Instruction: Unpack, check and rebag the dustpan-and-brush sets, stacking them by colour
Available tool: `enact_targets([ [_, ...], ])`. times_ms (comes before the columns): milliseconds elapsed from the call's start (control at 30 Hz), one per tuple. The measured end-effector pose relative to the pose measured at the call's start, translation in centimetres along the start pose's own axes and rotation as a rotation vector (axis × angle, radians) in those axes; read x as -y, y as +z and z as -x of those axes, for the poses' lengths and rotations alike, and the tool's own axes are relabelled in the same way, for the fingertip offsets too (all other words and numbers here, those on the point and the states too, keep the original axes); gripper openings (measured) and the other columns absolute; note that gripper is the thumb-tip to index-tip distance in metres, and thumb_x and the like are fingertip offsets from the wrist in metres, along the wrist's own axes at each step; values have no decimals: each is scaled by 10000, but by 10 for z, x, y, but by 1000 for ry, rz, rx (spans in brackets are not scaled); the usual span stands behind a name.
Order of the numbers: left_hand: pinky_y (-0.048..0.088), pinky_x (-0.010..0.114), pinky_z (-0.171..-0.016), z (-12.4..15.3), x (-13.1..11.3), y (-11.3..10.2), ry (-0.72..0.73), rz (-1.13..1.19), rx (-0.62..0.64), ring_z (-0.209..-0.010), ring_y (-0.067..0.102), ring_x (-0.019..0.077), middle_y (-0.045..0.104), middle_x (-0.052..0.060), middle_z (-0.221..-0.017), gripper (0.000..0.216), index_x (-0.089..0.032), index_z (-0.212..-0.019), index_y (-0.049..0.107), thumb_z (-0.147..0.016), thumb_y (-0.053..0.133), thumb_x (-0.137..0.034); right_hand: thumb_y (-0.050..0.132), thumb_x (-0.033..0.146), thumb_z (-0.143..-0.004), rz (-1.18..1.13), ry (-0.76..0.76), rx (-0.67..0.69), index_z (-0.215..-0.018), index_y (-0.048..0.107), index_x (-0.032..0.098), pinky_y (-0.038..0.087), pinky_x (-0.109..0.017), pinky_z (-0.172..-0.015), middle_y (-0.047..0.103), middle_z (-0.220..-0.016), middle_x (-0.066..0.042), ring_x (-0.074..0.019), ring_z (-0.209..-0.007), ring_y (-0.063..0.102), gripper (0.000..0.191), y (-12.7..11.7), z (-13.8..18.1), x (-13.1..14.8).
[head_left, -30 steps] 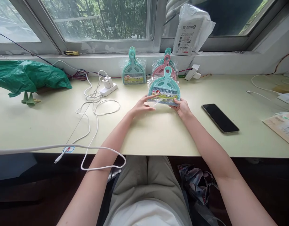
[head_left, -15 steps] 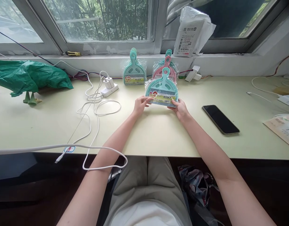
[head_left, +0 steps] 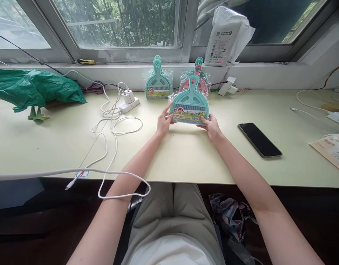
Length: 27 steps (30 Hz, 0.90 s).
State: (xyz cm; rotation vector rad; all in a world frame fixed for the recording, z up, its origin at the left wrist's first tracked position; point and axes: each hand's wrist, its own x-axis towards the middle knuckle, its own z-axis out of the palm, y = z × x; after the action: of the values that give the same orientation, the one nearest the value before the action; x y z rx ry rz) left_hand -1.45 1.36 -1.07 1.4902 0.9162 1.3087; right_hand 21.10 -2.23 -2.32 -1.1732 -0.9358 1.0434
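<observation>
I hold a teal mini dustpan-and-brush set (head_left: 189,101), wrapped in clear plastic, upright on the pale desk (head_left: 186,154) with both hands. My left hand (head_left: 164,121) grips its lower left corner, index finger raised along the edge. My right hand (head_left: 212,127) pinches its lower right corner. Directly behind it a pink set and another teal one (head_left: 197,77) lean against the wall under the window. A separate stack of teal sets (head_left: 157,79) stands to their left.
A black phone (head_left: 259,139) lies to the right. White chargers and looping cables (head_left: 114,117) spread at left, with a green plastic bag (head_left: 34,88) beyond. A white parcel (head_left: 226,36) rests on the windowsill. Papers (head_left: 331,151) and cables sit at far right.
The teal set has been tipped up from a lower tilt to upright and shifted slightly back toward the stack. My left hand moved from loosely touching to gripping its left corner.
</observation>
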Motion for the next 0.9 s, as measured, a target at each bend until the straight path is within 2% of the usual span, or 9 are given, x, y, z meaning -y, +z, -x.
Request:
enact_targets([
  [67, 580, 242, -664, -3, 4, -1, -6, 0, -35, -723, 668, 112, 682, 0, -903, 699, -312, -1484, 327, -849, 619, -304, 696, 333, -770, 31, -12, 7, -879, 464, 240, 615, -311, -713, 662, -996, 2, -164, -921, 663, 272, 0, 0, 1],
  [133, 577, 241, -680, -7, 10, -4, -39, -1, -52, -752, 655, 116, 666, -21, -815, 769, -279, -1502, 271, -828, 641, -293, 687, 348, -777, 56, -23, 8, -879, 447, 245, 615, -317, -713, 659, -997, 7, -163, -917, 661, 280, 1, 0, 1],
  [233, 569, 273, -699, -14, 18, -8, -78, -45, 18, -767, 648, 142, 666, -7, -778, 594, -189, -1357, 484, -805, 656, -326, 666, 342, -786, 76, -36, -14, -877, 422, 249, 613, -311, -690, 646, -986, 7, -160, -890, 660, 276, 1, 0, 0],
  [333, 546, 317, -769, -16, 22, -11, -11, -125, 130, -837, 663, 191, 702, 47, -887, 468, -145, -1135, 615, -753, 712, -397, 645, 356, -793, 121, -61, -16, -876, 401, 253, 612, -311, -670, 631, -967, 8, -161, -871, 657, 277, -1, -2, -1],
  [500, 506, 340, -839, -14, 22, -9, 53, -216, 103, -976, 649, 250, 687, 98, -1062, 562, -145, -1104, 575, -642, 798, -373, 642, 448, -783, 203, -134, 62, -889, 387, 261, 614, -326, -659, 621, -971, 3, -170, -865, 646, 333, -2, -3, -5],
  [767, 481, 355, -858, -14, 19, -10, 48, -231, 70, -975, 633, 247, 685, 69, -1025, 445, -171, -1102, 565, -711, 713, -324, 660, 607, -737, 220, -144, 116, -943, 407, 267, 603, -289, -587, 631, -986, 1, -181, -873, 650, 471, 2, 0, -2],
  [900, 478, 335, -858, -12, 16, -10, 46, -239, 53, -955, 632, 231, 686, 51, -990, 396, -179, -1079, 589, -722, 708, -302, 774, 563, -629, 270, -170, 137, -1029, 501, 251, 598, -308, -616, 657, -1000, -14, -201, -894, 643, 576, 1, 1, -1],
])
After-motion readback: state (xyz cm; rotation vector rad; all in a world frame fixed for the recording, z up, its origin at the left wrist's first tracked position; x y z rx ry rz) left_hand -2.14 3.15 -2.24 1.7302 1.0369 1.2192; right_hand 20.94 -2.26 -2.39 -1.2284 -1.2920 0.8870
